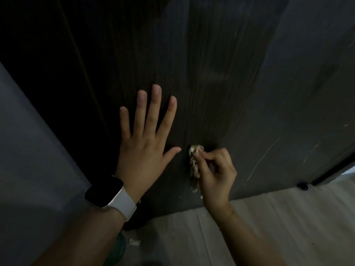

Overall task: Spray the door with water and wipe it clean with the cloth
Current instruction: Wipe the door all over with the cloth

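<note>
A dark wood-grain door (221, 64) fills most of the view and shows pale scratches low on its right side. My left hand (146, 146) lies flat on the door with its fingers spread; a watch with a white strap is on that wrist. My right hand (215, 175) sits just to the right of it, near the door's bottom edge. Its fingers pinch a small crumpled pale cloth (194, 164) against the door. No spray bottle can be clearly made out.
A grey wall (28, 150) stands at the left. Light wood-look flooring (288, 217) runs below the door. A small pale scrap (134, 241) lies on the floor beside a greenish object (119, 248) partly hidden by my left forearm. A small black doorstop (302, 186) sits at the door's lower right.
</note>
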`<state>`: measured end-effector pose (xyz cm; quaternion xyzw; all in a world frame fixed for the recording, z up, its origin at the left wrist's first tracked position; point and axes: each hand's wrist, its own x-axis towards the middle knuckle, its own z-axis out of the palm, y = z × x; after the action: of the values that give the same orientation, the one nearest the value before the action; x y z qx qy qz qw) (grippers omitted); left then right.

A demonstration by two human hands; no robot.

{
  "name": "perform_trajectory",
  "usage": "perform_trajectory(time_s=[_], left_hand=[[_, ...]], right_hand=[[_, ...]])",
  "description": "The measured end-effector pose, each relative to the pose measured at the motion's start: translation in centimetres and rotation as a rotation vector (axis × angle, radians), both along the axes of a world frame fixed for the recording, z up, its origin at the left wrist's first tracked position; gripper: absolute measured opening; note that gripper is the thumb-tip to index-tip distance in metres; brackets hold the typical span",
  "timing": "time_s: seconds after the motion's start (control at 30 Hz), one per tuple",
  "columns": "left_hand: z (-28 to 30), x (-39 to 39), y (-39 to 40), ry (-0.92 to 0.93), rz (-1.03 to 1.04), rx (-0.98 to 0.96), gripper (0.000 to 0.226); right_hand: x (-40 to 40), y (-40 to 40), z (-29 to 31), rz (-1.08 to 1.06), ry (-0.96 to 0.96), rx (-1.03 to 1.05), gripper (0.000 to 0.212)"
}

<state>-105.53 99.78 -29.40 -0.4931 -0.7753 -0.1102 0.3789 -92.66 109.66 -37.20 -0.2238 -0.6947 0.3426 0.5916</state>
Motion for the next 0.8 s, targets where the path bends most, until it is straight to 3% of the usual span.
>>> perform_trajectory(time_s=[0.17,0.27,0.33,0.53,0.7,0.8], left_hand=[[0.4,0.2,0.0,0.009,0.004,-0.005,0.112],[0.5,0.4,-0.1,0.019,0.001,-0.009,0.108],[0.5,0.4,-0.1,0.026,0.004,-0.007,0.108],[0.6,0.3,-0.1,0.019,0.001,-0.007,0.108],[0.6,0.2,-0.2,0.006,-0.008,0.005,0.111],[0.6,0.2,-0.2,0.000,-0.023,0.000,0.113]], right_hand=[[0.2,-1.4,-10.2,-0.036,-0.075,-0.452,0.023],[0.2,-2.0,-12.7,-0.071,-0.094,-0.698,0.022],[0.0,-2.3,-11.4,-0.075,-0.051,-0.724,0.022],[-0.7,-0.9,-6.1,-0.019,0.129,-0.505,0.016],[0.3,-1.3,-13.4,-0.055,-0.022,-0.775,0.024],[0.8,-1.2,-15.4,-0.055,-0.098,-0.912,0.019]])
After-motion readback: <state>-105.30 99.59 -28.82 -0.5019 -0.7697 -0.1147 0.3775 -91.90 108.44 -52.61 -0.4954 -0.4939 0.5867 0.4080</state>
